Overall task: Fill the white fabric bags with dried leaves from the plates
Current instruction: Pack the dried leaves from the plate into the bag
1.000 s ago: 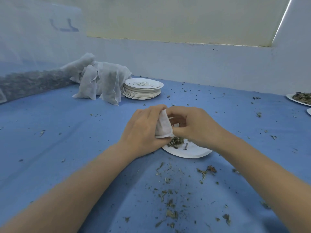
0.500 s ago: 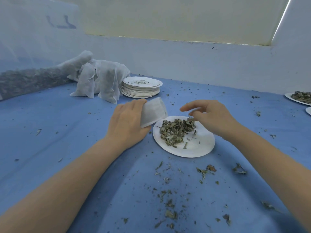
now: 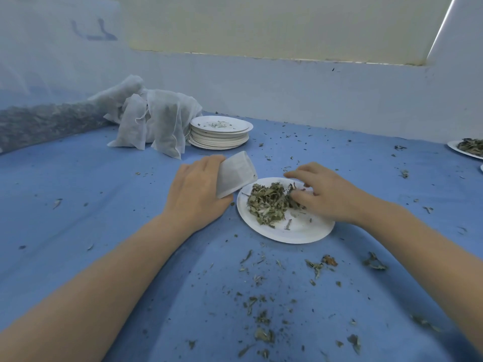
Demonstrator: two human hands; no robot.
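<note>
On the blue table (image 3: pixel 78 205), spare bags (image 3: pixel 154 124) lie beside stacked plates (image 3: pixel 219 134). The left hand (image 3: pixel 196 192) grips a white bag (image 3: pixel 235 173) just left of the plate (image 3: pixel 300 231). The right hand (image 3: pixel 324 194), fingers curled, pinches the dried leaves (image 3: pixel 266 202) there.

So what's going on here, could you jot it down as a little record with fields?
Left hand: holds a small white bag
Right hand: fingers curled into the leaves
Plate: holds the leaves, sits on the blue table
Behind: plate stack, bag pile
Far right: second plate of leaves
Table: scattered leaf crumbs
</note>
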